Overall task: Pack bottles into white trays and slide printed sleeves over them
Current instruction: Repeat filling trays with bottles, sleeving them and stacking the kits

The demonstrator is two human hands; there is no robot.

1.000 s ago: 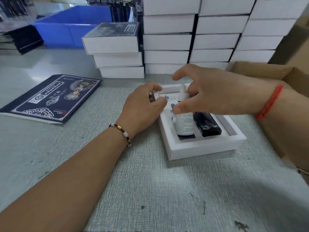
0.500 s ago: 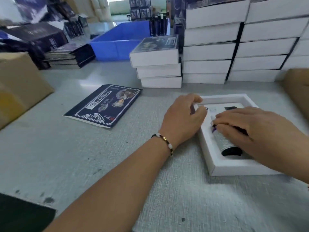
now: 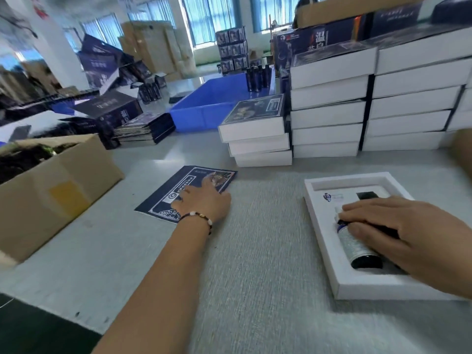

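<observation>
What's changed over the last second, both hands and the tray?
The left hand left the white tray and moved left onto the flat printed sleeve, fingers resting on it. The right hand came down from above and now lies across the bottles in the tray. Sleeve and tray have not moved.

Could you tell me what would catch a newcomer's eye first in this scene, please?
The open white tray at lower right, where the right hand rests on a bottle lying inside. Left of it, the left hand presses on a flat printed sleeve on the grey table. Behind them rise stacks of white boxes and a blue bin.
</observation>
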